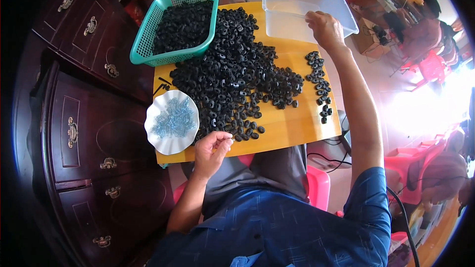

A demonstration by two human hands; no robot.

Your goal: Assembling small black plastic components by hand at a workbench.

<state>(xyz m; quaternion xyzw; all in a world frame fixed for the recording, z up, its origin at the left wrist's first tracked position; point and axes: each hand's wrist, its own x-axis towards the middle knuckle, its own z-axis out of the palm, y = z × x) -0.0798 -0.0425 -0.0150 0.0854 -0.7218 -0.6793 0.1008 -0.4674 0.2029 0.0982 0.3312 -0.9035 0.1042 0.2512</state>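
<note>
Plastic everywhere, plus some seriously shiny wood

So the black pieces (pixel 227 76) look like hard moulded plastic, smooth with a bit of sheen. Same stuff for the green basket (pixel 168 59), just perforated, while the bin (pixel 284 22) is thin, cloudy see-through plastic. The little bluish bits (pixel 174 118) look clear and glossy. Their fluted white dish (pixel 168 145) is smooth and shiny, plastic or ceramic, can't tell. Worktop (pixel 302 121): smooth, yellow, wood-look with soft glare. Cabinet (pixel 76 101): dark polished wood, ornate metal handles (pixel 73 131). Shirt (pixel 277 222) is matt woven cloth.
</note>
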